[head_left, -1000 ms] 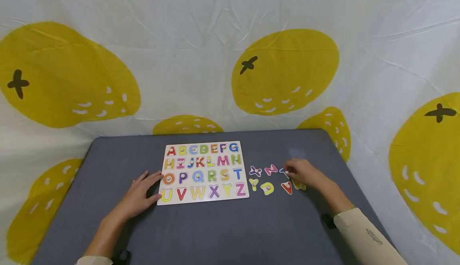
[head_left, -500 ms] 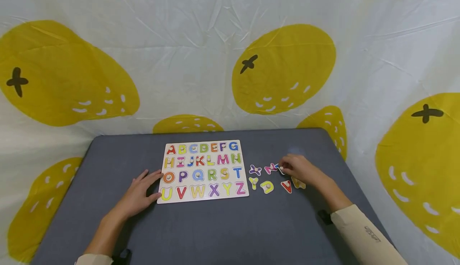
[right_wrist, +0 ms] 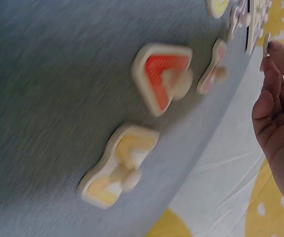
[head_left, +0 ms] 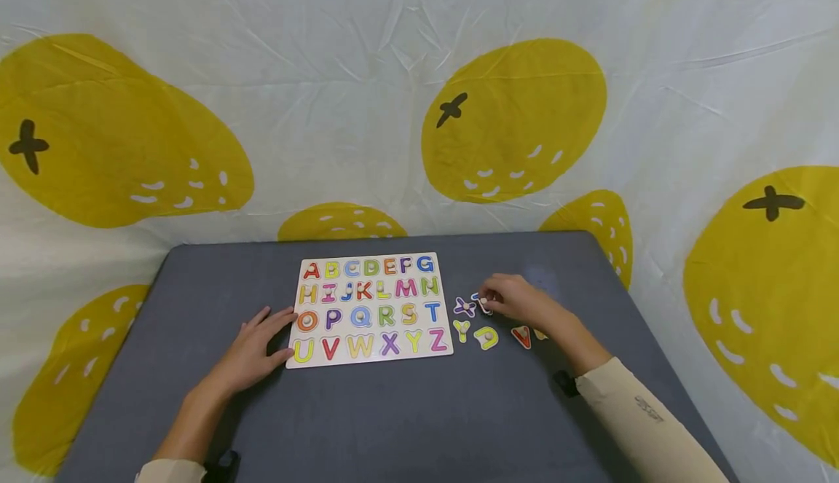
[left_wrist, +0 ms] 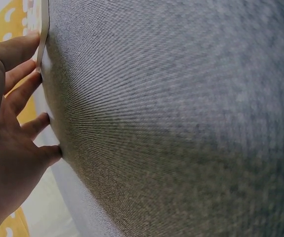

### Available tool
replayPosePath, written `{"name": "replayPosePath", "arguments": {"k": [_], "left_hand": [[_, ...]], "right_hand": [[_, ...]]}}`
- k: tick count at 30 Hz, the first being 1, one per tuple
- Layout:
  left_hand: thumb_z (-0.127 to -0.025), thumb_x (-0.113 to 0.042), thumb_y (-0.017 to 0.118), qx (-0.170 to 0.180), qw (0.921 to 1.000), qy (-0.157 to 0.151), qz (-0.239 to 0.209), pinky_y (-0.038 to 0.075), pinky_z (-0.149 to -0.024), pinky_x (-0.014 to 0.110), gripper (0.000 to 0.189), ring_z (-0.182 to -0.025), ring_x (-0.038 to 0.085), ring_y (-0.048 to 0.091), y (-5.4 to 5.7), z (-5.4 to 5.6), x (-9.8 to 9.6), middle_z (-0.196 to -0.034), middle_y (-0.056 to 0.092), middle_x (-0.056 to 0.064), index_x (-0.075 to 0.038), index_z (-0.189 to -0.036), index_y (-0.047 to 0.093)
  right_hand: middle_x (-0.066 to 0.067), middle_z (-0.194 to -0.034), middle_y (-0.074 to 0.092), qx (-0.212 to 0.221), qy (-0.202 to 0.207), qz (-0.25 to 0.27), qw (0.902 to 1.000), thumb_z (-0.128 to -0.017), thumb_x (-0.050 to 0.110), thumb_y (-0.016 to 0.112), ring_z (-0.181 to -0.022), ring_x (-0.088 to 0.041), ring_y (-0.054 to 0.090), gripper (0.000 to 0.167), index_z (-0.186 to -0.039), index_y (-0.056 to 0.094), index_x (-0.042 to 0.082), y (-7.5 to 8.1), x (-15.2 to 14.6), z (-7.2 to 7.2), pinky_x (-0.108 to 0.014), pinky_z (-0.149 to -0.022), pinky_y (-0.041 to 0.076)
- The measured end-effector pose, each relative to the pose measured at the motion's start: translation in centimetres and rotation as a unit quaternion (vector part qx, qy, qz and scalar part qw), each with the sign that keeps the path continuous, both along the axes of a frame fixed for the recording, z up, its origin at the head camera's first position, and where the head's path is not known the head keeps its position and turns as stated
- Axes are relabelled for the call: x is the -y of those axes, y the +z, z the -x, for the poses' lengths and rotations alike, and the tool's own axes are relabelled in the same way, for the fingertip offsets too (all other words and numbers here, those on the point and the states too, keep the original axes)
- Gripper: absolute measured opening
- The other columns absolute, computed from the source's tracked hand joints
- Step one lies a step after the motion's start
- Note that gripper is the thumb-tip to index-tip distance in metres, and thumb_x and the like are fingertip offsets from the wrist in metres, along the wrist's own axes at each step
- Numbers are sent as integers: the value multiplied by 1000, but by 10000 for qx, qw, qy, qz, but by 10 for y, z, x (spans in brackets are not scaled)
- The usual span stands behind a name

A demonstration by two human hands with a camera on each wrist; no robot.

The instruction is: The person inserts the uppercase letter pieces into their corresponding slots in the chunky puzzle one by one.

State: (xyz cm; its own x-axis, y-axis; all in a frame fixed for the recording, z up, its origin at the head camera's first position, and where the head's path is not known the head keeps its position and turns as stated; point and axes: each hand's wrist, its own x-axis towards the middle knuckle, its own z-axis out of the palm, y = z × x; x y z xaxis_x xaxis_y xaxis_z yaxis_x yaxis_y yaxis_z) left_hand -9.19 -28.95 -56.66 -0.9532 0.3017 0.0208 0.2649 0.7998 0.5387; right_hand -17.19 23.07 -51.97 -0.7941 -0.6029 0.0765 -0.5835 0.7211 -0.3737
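Note:
A wooden alphabet board (head_left: 376,329) lies on the table; its upper rows hold knobbed letters, while T and the bottom row show no knobs. My left hand (head_left: 252,352) has its fingers spread, with fingertips and thumb touching the board's left edge. To the board's right, my right hand (head_left: 521,301) pinches a small letter piece with blue on it (head_left: 476,296), apparently the T, mostly hidden by the fingers. In the right wrist view that piece (right_wrist: 266,44) appears edge-on, raised off the table. The pink letter piece (right_wrist: 213,71) lies below the hand.
Loose knobbed letters lie right of the board: a purple X (head_left: 464,307), a yellow Y (head_left: 462,331), a yellow U (head_left: 486,338), a red V (head_left: 521,336) and an orange-yellow W (right_wrist: 117,168). A fruit-patterned cloth (head_left: 354,126) hangs behind the grey table (head_left: 393,425).
My right hand has moved left toward the board, carrying the blue letter piece over the pink one. My left hand stays at the board's edge.

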Motion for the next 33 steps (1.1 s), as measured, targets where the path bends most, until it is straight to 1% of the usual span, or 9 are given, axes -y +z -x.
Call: {"name": "replayPosePath", "arguments": {"k": [3,12,18,23,28,33], "left_hand": [[-90,-18,80,15,10000,-3,-10,15,-108,86,65,-149,56,25,1,0,0,-158,47,19,-9,-150,54],[-90,-18,80,126,9999,8,8,14,-109,85,66,-150,56,23,4,0,-1,-159,46,19,-9,-150,53],[-90,-18,80,140,9999,28,23,14,-109,85,66,-150,56,23,5,0,-1,-159,46,20,-9,-150,53],[-90,-17,80,98,9999,25,21,14,-109,85,66,-149,57,24,4,-1,0,-159,46,20,-9,-150,53],[-90,-17,80,108,9999,15,-26,14,-109,85,66,-150,57,23,5,-1,0,-159,46,19,-10,-149,54],[-90,-18,80,127,9999,-1,-84,13,-109,85,66,-149,57,23,5,0,0,-159,46,20,-9,-149,54]], "right_hand": [[1,-88,65,77,110,26,9999,-94,10,76,-77,-8,57,8,-100,74,8,0,13,1,-26,-69,52],[2,-90,64,491,293,-48,9984,-97,14,72,-75,-7,53,8,-103,73,9,-1,50,5,-24,-68,48],[2,-87,62,448,510,-27,9977,-96,12,73,-73,-7,51,4,-97,73,9,-5,66,12,-21,-65,44],[4,-83,59,447,623,-118,9970,-97,14,73,-72,-5,49,5,-95,72,10,-10,77,16,-20,-65,43],[4,-81,58,577,733,-145,9955,-97,12,71,-69,-5,49,6,-91,70,11,-12,87,17,-20,-63,42],[2,-78,59,533,776,-243,9953,-94,9,73,-68,-5,48,5,-90,70,9,-11,94,17,-19,-63,41]]}}
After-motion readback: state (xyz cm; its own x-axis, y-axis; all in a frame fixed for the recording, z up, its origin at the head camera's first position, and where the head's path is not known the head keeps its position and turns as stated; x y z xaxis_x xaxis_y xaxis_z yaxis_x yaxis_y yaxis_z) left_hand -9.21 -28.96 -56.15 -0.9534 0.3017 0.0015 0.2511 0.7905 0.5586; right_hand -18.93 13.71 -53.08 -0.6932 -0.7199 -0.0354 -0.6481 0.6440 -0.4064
